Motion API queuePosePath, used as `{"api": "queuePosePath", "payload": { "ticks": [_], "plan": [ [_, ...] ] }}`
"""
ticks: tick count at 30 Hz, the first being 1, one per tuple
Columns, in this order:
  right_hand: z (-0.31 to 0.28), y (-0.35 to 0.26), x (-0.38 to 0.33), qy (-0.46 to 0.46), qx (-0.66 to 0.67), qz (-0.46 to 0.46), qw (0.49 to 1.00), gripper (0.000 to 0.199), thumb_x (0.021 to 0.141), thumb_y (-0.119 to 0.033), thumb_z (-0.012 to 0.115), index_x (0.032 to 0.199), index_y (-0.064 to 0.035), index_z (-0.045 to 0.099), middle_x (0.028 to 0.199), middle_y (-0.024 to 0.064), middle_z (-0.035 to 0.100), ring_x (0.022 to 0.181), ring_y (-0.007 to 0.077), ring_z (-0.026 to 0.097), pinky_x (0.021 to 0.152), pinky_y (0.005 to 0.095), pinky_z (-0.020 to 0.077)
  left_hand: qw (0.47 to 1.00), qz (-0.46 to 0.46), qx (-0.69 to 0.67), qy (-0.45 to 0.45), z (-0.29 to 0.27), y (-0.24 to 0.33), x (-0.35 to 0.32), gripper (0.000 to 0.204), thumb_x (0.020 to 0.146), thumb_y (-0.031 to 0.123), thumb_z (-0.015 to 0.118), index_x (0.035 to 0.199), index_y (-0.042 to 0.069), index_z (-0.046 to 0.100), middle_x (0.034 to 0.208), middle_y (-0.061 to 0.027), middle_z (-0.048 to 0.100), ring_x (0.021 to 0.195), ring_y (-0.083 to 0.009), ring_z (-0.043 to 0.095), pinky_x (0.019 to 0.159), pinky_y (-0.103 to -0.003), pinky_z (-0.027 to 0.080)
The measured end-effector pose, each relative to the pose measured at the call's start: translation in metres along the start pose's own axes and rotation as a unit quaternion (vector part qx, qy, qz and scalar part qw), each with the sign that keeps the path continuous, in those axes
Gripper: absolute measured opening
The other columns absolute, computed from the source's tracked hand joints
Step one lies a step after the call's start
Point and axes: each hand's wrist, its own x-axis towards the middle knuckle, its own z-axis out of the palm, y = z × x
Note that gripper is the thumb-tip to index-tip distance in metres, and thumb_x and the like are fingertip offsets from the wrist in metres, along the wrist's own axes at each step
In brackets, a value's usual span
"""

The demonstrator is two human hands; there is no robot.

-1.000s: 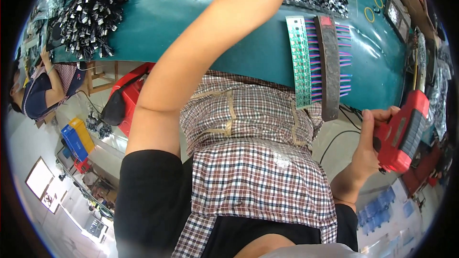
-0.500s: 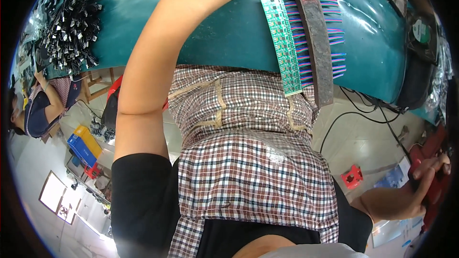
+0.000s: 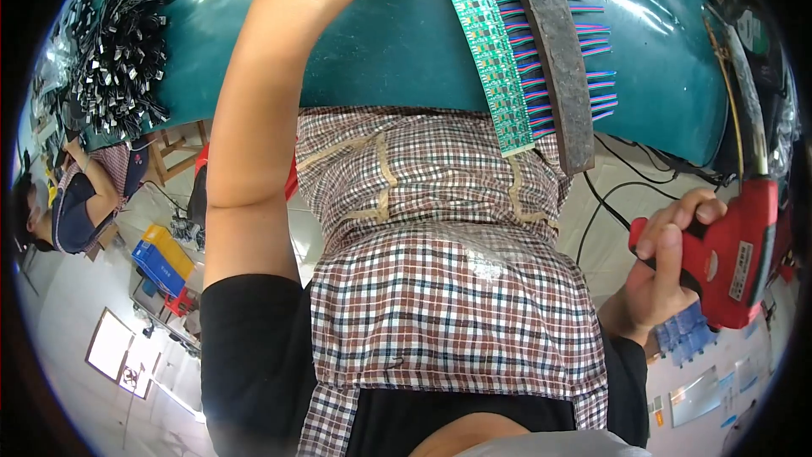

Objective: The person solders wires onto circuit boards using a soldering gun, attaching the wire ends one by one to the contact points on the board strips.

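Note:
My right hand [image 3: 664, 275] is wrapped around the handle of a red soldering gun [image 3: 736, 258], at the right side. A long metal barrel and a thin brownish tube run up from its body past the table's right edge. My left forearm [image 3: 262, 101] reaches up over the table; the hand itself is cut off by the top edge. Between the arms lies a green strip of circuit boards [image 3: 491, 59], partly overhanging the table's near edge. Thin multicoloured wires [image 3: 596, 30] run from it under a dark, heavy-looking bar [image 3: 554, 68] with a red patch at its far end.
The teal table [image 3: 381, 59] carries a heap of black cables with white connectors [image 3: 127, 68] at the left. Black cords [image 3: 613, 190] hang beyond the near edge at right. A co-worker [image 3: 85, 195] sits far left, near a blue and yellow bin [image 3: 165, 258].
My right hand, earlier low at the right rim by a red object, has come inward and up with the soldering gun plainly in its grip. The view has shifted slightly.

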Motion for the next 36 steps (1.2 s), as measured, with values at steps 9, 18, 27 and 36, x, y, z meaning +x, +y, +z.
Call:
{"api": "queuePosePath", "payload": {
  "ticks": [9,18,27,36],
  "plan": [
    [0.016,0.013,-0.003,-0.006,0.024,0.015,1.0,0.04,0.083,0.009,0.061,0.113,-0.0038,0.04,0.097,0.0104,0.047,0.067,0.0133,0.053,0.056,0.0251,0.0491,0.983,-0.103,-0.135,0.068,-0.003,0.008,0.002,0.013,0.087,0.01,0.069,0.083,-0.002,0.07,0.07,-0.0113,0.069,0.062,-0.0165,0.067,0.058,-0.029,0.051],
    [0.025,0.013,-0.004,-0.05,-0.002,0.0,0.999,0.039,0.085,0.006,0.063,0.116,-0.0043,0.042,0.097,0.0093,0.045,0.06,0.0121,0.052,0.057,0.025,0.043,0.904,-0.256,-0.325,0.104,-0.028,0.03,-0.006,0.011,0.093,0.01,0.069,0.091,-0.001,0.07,0.077,-0.0052,0.071,0.064,-0.0062,0.064,0.057,-0.019,0.051],
    [0.034,0.008,0.0,-0.089,-0.002,0.026,0.996,0.041,0.083,0.01,0.062,0.115,-0.0048,0.041,0.098,0.0097,0.046,0.062,0.0125,0.053,0.057,0.025,0.045,0.839,-0.24,-0.487,-0.047,-0.034,0.028,-0.05,0.014,0.094,0.012,0.068,0.098,-0.001,0.07,0.082,-0.0093,0.072,0.066,-0.0105,0.066,0.06,-0.021,0.053],
    [0.049,0.011,0.018,-0.21,-0.027,0.007,0.977,0.055,0.077,0.02,0.064,0.119,-0.0062,0.04,0.103,0.0081,0.046,0.083,0.0174,0.061,0.075,0.031,0.0529,0.625,-0.345,-0.655,-0.248,-0.037,0.076,-0.095,0.011,0.091,0.004,0.07,0.097,-0.005,0.069,0.083,-0.014,0.072,0.071,-0.0161,0.071,0.062,-0.024,0.058]
  ]
}}
